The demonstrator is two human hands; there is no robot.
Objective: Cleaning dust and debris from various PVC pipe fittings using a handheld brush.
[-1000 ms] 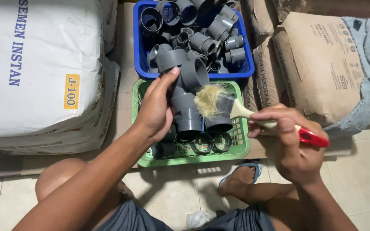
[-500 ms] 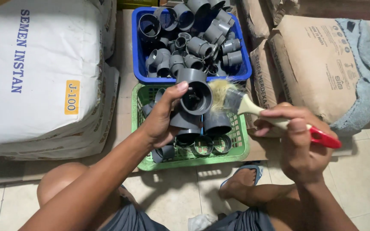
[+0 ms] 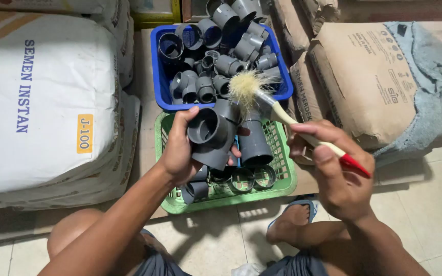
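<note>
The left hand [image 3: 180,153] is wrapped tight round a grey pipe tee [image 3: 212,135], held just above the green basket [image 3: 286,176]. The right hand [image 3: 333,171] pinches a paintbrush [image 3: 277,110], bristles touching the tee's top w/ the handle slanting down-right. To brush well, I'd keep the tee steady & sweep lightly; its open mouth faces up at the camera, long axis tilted, approx. toward the blue basket [image 3: 162,94] behind the green one.

matt grey plastic fitting [image 3: 213,135], bristly wood-handled brush [image 3: 277,110]

We see a grey pipe tee fitting [image 3: 212,134] held above the green basket [image 3: 282,176], one open socket facing up. A cream-handled, red-tipped brush [image 3: 282,115] sets its pale bristles at the fitting's far edge.
</note>
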